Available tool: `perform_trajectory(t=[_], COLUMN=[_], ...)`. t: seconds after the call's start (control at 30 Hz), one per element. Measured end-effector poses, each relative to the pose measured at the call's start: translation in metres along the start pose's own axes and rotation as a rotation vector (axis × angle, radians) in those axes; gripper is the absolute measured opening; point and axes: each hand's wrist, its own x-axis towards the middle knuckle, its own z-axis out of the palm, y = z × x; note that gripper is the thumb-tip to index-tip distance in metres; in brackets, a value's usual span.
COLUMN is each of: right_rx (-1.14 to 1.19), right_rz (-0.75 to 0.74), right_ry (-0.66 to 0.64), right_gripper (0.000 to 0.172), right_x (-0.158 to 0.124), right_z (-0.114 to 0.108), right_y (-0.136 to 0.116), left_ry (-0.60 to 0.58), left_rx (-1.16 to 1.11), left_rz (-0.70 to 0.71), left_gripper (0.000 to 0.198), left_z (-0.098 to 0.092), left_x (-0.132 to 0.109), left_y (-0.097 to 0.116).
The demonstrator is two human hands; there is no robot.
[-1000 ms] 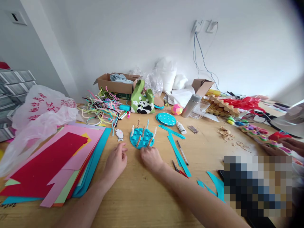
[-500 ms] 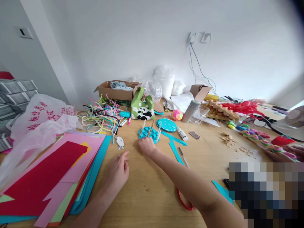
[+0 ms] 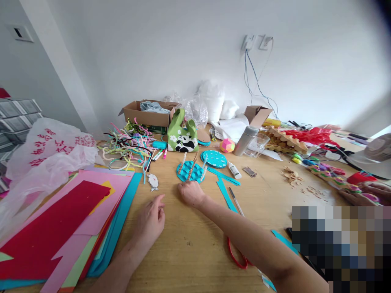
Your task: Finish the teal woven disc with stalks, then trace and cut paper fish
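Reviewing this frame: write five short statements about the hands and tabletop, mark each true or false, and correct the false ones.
1. The right hand is at the near side of the turquoise base. True.
2. The left hand grips the white cutout. False: the left hand visibly holds nothing; the white cutout lies beyond it.
3. The green panda bag stands behind the base. True.
4. The red sheet lies beneath the paper stack. False: the red sheet lies on top of the paper stack.
5. Twisted sticks rise from the base. True.

On your left, the white plastic bag [image 3: 52,156] bears red Chinese characters, too creased to read surely. You can't make out the marking on the small white bottle [image 3: 234,170].
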Motion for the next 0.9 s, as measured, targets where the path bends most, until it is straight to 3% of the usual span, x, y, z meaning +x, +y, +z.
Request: perform_trajectory(t=[0.1,0.27,0.5,0.9], right_rx=[0.052,0.146,0.286,0.382], right_rz=[0.078,0.435,0.657,0.659], right_ry=[0.052,0.110,0.250,0.129], right_gripper=[0.029,0.042,0.065,0.054], right_x=[-0.021,-0.045,-0.035,0.006], right_z=[0.005,0.014,0.030,0.029], right_y=[0.007,0.035,0.053,0.079], left_ry=[-0.009,-0.028,-0.016,-0.035], left_rx=[0.003,-0.001,-0.020,-0.006], left_rz=[-0.006,-0.009,0.013,-0.015], left_gripper=[0.044,0.044,0.040,0.041], left_z=[-0.001,0.000,0.005,0.003], left_x=[0.000,-0.001,-0.001,-0.001], left_y=[0.001,0.001,-0.003,-0.001])
